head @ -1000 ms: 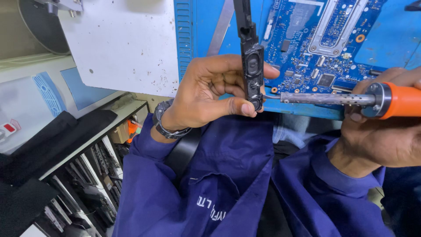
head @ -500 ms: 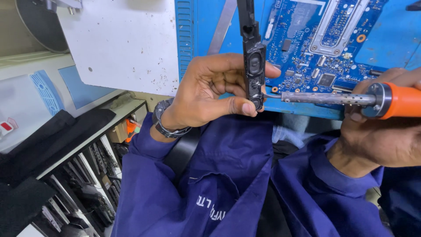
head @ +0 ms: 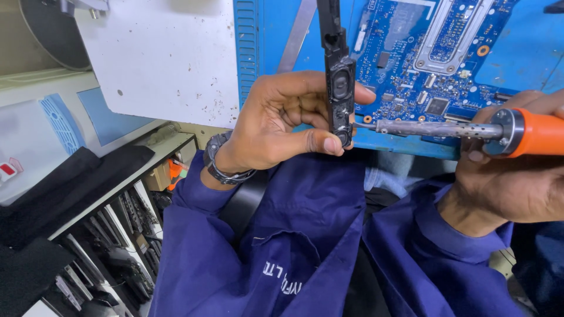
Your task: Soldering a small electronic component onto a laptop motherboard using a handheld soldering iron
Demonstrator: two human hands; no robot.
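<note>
While the left hand pinches the black speaker module, the right hand grips the soldering iron, tip touching its lower end; joint looks mid-solder, not finished.

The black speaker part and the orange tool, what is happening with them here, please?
A person in a blue work coat holds a long black speaker module upright in the left hand, pinched near its lower end. The right hand grips a soldering iron with an orange handle, its tip at the bottom of the module. A blue circuit board lies on the blue mat behind.
</note>
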